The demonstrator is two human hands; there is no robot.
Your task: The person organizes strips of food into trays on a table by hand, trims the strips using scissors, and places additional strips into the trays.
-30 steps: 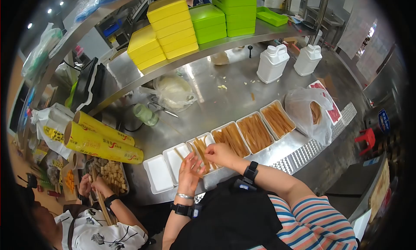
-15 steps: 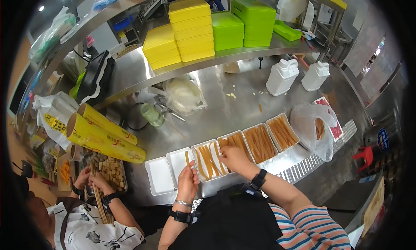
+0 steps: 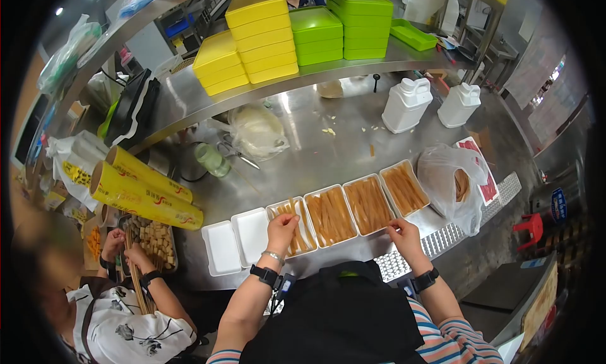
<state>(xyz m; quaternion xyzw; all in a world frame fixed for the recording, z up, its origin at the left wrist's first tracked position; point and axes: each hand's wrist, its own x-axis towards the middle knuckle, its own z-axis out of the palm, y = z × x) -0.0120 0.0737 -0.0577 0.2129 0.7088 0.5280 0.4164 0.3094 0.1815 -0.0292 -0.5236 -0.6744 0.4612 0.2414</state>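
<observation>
My left hand (image 3: pixel 281 233) is over the partly filled white tray (image 3: pixel 308 253), its fingers pinched on a flat brown food strip among other strips lying there. My right hand (image 3: pixel 407 239) is at the near right corner of a tray full of brown strips (image 3: pixel 368 203). Its thumb and fingertips are pressed together; what they hold, if anything, is too small to make out. Two more trays hold brown strips (image 3: pixel 329 216), (image 3: pixel 404 187) lying lengthwise. To the left, two bare white trays (image 3: pixel 221 250), (image 3: pixel 249 234) stand side by side.
A plastic bag (image 3: pixel 445 184) with brown strips stands right of the trays. Behind are white jugs (image 3: pixel 406 105), a clear bag (image 3: pixel 257 134) and a glass jar (image 3: pixel 212 160). Yellow film rolls (image 3: pixel 148 197) lie left. A co-worker's hands (image 3: pixel 136 258) hold sticks beside a tray of food chunks (image 3: pixel 154 241).
My left hand has moved right and forward, bringing its strip over the partly filled tray. My right hand has left the strips and moved right to a full tray's near corner. The view has shifted slightly.
</observation>
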